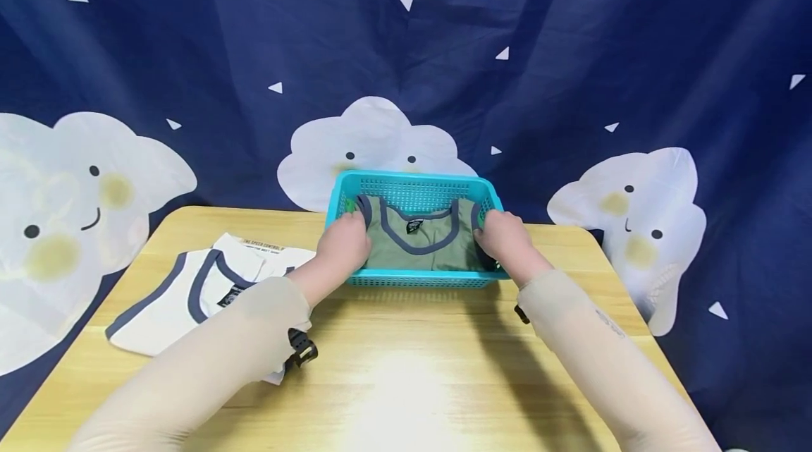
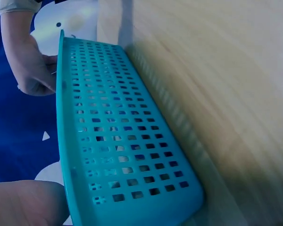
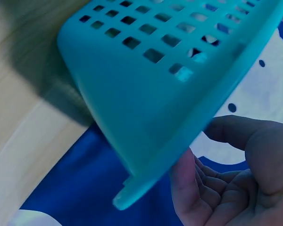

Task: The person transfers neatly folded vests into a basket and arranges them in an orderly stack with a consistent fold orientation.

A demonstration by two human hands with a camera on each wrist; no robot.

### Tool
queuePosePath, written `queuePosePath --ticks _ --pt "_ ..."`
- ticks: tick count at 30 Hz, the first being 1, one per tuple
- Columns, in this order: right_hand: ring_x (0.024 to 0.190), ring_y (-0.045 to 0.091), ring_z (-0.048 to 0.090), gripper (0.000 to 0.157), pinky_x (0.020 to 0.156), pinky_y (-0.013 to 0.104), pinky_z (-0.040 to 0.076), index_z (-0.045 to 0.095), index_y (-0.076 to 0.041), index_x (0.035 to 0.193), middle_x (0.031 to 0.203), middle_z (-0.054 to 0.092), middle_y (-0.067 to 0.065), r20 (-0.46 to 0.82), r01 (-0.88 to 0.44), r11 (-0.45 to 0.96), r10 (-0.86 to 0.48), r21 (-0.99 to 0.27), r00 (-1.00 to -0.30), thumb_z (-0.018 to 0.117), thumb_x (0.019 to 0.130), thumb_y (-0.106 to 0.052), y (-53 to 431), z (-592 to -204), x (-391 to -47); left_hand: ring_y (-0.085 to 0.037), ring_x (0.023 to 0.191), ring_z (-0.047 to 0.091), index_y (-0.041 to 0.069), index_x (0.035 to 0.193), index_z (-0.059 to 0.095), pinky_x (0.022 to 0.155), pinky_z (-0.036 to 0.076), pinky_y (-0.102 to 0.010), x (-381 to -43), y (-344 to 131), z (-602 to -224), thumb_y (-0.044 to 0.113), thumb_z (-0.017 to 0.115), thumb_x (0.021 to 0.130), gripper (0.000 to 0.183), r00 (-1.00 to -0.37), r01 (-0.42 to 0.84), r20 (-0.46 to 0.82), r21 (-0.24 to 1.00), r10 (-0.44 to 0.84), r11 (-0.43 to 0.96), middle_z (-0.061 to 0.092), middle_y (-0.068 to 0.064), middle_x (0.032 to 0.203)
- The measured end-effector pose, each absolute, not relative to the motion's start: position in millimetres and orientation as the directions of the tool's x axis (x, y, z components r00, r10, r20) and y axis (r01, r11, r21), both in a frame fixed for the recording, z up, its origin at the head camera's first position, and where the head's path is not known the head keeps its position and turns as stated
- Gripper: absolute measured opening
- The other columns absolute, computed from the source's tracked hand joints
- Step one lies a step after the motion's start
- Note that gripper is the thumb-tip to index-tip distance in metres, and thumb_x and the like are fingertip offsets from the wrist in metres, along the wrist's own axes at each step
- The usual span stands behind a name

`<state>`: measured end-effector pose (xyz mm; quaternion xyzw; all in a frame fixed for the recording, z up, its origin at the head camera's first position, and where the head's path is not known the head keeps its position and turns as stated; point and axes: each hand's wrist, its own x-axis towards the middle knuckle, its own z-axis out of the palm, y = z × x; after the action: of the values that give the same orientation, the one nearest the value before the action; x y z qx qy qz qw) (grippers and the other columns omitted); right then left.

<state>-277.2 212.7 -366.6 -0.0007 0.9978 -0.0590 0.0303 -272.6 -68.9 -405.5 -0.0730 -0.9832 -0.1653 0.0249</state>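
Observation:
A folded green tank top [image 1: 406, 244] with dark navy trim lies in a turquoise plastic basket [image 1: 419, 279]. My left hand [image 1: 345, 244] reaches over the basket's left end and grips the top's left shoulder edge. At the opposite end, my right hand [image 1: 507, 237] grips the right armhole edge with curled fingers. In the right wrist view, the thumb and fingers of the right hand [image 3: 231, 174] go behind the rim, which hides their tips. The basket wall [image 2: 118, 127] hides the cloth in the left wrist view, and only part of the left hand [image 2: 28, 202] shows there.
White tank tops [image 1: 171, 311] with navy trim lie on the left of the wooden table [image 1: 406, 353], partly under my left forearm. A dark blue curtain [image 1: 406, 36] with cloud faces hangs behind the table's back edge. A black strap [image 1: 301, 350] shows at my left wrist.

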Motion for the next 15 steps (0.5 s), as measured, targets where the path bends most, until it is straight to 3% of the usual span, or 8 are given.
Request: queuePosePath --ticks 7,15 --pt "0.068 0.028 0.058 0.031 0.064 0.041 0.049 0.060 -0.005 0.076 0.069 0.056 0.010 -0.006 -0.042 0.989 -0.043 -0.143 -0.999 0.062 0.099 -0.025 207 -361 -262 -0.037 0.098 0.066 -0.008 0.123 0.059 0.082 0.056 -0.049 -262 -80 -402 0.018 0.055 0.098 0.036 -0.974 0.222 0.132 0.375 0.185 0.900 0.064 -0.021 0.111" --pt "0.059 0.023 0.051 0.034 0.060 0.038 0.043 0.051 -0.009 0.072 0.067 0.049 0.005 0.042 -0.076 0.976 -0.069 -0.202 -0.997 0.065 0.097 -0.028 201 -361 -245 -0.027 0.085 0.066 0.002 0.113 0.065 0.073 0.056 -0.044 -248 -91 -399 0.020 0.059 0.098 0.025 -0.953 0.288 0.216 0.410 0.215 0.865 0.067 -0.012 0.104"
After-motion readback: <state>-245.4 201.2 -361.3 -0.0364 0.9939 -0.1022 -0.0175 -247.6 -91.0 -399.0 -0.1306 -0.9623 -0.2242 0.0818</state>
